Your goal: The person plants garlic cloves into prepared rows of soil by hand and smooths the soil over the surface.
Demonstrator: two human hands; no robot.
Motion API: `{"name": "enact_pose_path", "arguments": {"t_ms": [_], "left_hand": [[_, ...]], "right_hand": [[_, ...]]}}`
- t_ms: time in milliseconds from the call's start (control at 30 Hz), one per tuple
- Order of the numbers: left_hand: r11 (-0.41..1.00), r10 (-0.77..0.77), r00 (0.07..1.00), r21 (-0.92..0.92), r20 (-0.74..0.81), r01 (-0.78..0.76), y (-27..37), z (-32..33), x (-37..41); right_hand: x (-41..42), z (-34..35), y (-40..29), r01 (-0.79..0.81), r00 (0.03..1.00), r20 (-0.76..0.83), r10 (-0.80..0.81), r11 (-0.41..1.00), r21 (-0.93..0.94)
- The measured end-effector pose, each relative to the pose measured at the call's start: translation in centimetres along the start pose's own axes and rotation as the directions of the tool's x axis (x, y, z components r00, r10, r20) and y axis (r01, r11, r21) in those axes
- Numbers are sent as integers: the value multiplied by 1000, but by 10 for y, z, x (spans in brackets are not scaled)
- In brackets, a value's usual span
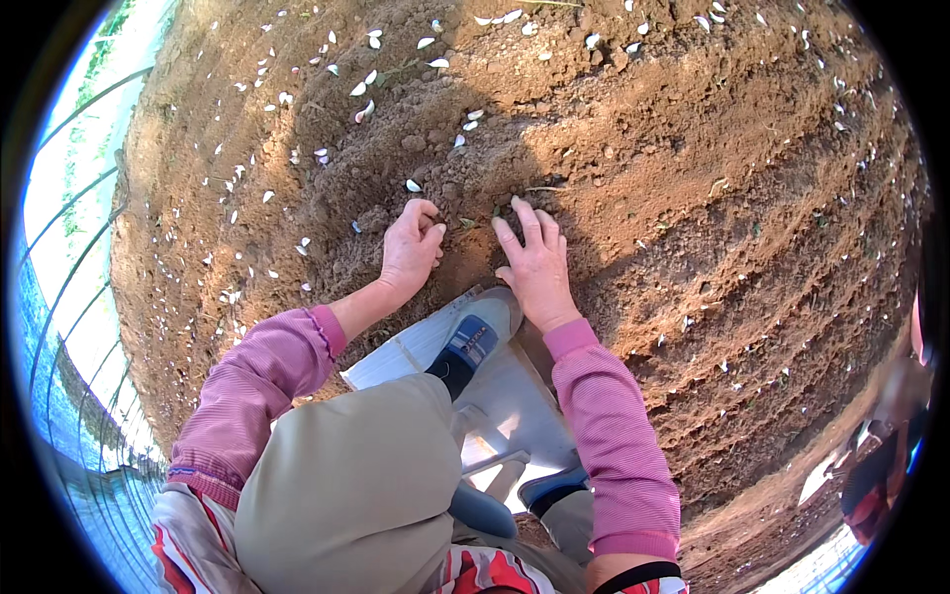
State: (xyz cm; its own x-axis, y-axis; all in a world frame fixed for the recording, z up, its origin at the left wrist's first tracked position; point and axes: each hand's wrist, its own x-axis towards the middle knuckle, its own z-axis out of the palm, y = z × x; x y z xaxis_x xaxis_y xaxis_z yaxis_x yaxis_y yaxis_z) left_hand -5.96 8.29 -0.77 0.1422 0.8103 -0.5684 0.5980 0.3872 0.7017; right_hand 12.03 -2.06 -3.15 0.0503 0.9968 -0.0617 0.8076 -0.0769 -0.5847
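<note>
My left hand [410, 252] is low over the brown soil, its fingers curled in and thumb against them. Whether something small is pinched there is hidden. A garlic clove [413, 185] lies on loose soil just beyond its knuckles. To the right, my right hand [539, 267] is palm down with fingers apart, the fingertips touching crumbly soil [475, 182] at the edge of a shallow hollow. Two more garlic cloves [459, 140] rest farther ahead. Many pale cloves [364, 111] are scattered over the ground to the left and far side.
My shoe [475, 338] rests on a pale board [404, 353] right behind my hands. Furrowed soil [742, 319] with small cloves runs along the right. At the far right edge is another person [879, 460]. Curved hoops of a tunnel frame [70, 200] line the left.
</note>
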Motion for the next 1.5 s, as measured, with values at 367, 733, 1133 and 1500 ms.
{"name": "enact_pose_path", "arguments": {"t_ms": [367,733,1133,1500], "left_hand": [[847,187,982,509,-14,-154,-44,-25,-26],[831,336,924,403,184,-383,37,36,17],[681,489,838,495,240,-539,130,126,83],[382,354,658,539,665,-751,165,193,91]], "right_hand": [[-3,-1,-13,-270,962,-45,268,960,-69],[40,-30,58,-88,977,-201,72,993,-72],[87,-146,193,-677,684,-297,666,731,81],[60,-213,250,-617,709,-437,553,787,-4]]}}
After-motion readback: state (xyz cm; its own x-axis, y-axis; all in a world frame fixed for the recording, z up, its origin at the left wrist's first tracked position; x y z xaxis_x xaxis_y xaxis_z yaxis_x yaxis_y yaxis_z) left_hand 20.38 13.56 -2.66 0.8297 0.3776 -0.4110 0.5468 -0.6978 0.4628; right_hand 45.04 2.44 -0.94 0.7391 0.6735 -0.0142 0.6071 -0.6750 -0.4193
